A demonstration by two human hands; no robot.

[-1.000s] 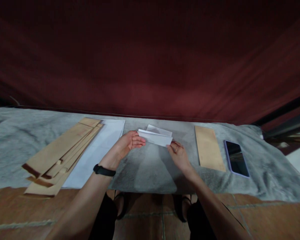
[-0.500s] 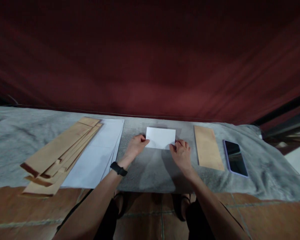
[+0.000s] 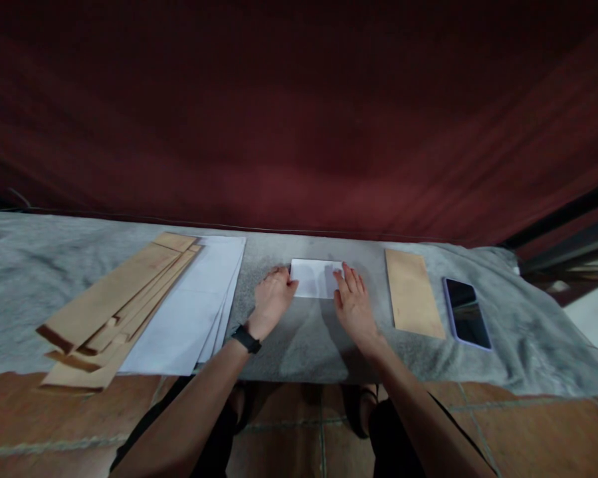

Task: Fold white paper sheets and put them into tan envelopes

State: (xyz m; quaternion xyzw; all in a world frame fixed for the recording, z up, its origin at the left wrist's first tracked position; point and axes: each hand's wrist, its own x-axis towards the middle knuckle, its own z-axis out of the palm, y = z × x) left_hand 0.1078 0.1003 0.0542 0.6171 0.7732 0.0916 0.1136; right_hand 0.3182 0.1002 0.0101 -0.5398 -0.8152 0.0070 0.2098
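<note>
A small white sheet of paper (image 3: 311, 279), seemingly folded, lies lengthwise across the grey cloth in front of me. Its left end is pinched by my left hand (image 3: 273, 297), thumb at the edge and the other fingers curled. My right hand (image 3: 353, 307) rests over the right end with its fingers stretched out on the paper, hiding that corner. To the right, apart from my hand, lies a brown envelope (image 3: 413, 292). On the left are larger white sheets (image 3: 189, 312), partly under a fanned stack of brown envelopes (image 3: 119, 289).
A phone in a purple case (image 3: 467, 313) lies right of the single envelope. The grey cloth (image 3: 289, 352) covers a long, narrow surface. Behind it hangs a dark red curtain (image 3: 299, 133). Tiled floor (image 3: 543, 431) shows below the front edge.
My right hand has let go of the paper's right edge and shifted up onto its face, fingers now straightened. The paper looks narrower from front to back. My left hand stays at the left end.
</note>
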